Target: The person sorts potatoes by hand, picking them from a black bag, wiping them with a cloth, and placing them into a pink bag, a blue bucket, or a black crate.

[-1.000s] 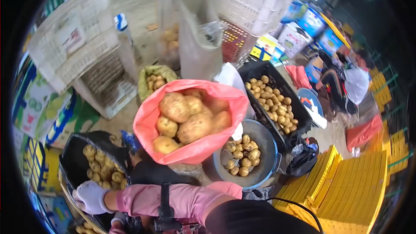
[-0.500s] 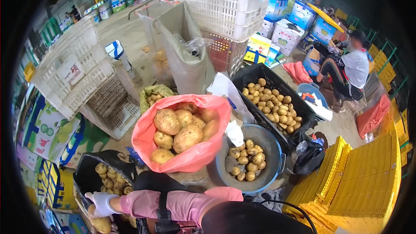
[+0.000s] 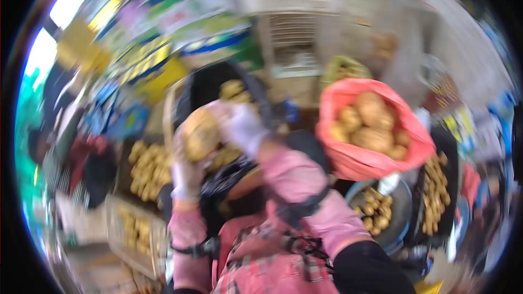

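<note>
The left hand [image 3: 187,178] and the right hand [image 3: 241,125], both gloved, hold one big potato [image 3: 199,135] between them, with fingers partly bent and blurred. It is over the black bag [image 3: 205,83]; the red bag [image 3: 351,164] of potatoes stands at right.

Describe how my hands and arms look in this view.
Your left hand and right hand wear whitish gloves. Pink sleeves cover the forearms, each crossed by a dark strap. Black fabric shows higher on the right arm. Blur hides finer detail.
</note>
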Demonstrator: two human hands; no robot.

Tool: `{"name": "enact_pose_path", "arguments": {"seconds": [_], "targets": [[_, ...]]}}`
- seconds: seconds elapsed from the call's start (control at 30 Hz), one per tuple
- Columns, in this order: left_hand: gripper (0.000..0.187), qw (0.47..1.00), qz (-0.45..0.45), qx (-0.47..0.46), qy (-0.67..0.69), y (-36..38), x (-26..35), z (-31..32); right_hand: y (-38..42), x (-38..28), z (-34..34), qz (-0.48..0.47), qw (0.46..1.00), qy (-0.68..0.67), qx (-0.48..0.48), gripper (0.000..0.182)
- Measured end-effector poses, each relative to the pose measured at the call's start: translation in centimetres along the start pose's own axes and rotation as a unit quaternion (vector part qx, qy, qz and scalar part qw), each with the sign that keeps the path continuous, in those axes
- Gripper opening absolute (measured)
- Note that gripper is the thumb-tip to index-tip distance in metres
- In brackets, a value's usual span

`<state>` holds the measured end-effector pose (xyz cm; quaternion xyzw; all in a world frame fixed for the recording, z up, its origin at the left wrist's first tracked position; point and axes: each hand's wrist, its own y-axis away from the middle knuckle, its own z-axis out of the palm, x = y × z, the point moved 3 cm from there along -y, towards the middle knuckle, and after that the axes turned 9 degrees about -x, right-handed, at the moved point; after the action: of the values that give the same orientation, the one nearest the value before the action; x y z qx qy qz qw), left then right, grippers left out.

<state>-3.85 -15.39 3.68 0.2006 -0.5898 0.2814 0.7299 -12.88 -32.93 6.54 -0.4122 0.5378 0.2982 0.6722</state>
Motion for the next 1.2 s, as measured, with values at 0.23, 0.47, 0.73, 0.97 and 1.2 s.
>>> {"name": "enact_pose_path", "arguments": {"seconds": [0.23,0.47,0.73,0.97,1.2], "targets": [[0.079,0.953,0.082,0.041,-0.289,1.0,4.3,3.0,-1.2,-1.6,-0.3,-0.076,0.988,-0.037,-0.129,0.042],[0.052,0.945,0.108,0.094,-0.296,0.7,4.1,3.8,-0.4,-1.2,1.8,-0.203,0.968,0.141,-0.036,0.107],[0.059,0.977,0.110,0.037,-0.180,-2.7,5.8,11.5,-1.1,-2.3,-2.4,-0.126,0.985,-0.070,0.098,0.038],[0.061,0.995,0.035,-0.080,0.049,-5.8,4.7,14.9,-1.8,-2.6,-8.1,-0.090,0.970,-0.022,0.224,0.026],[0.060,0.883,0.041,-0.191,0.427,-6.4,1.7,14.7,-3.2,5.0,-15.9,0.017,0.927,-0.351,0.131,0.038]]}}
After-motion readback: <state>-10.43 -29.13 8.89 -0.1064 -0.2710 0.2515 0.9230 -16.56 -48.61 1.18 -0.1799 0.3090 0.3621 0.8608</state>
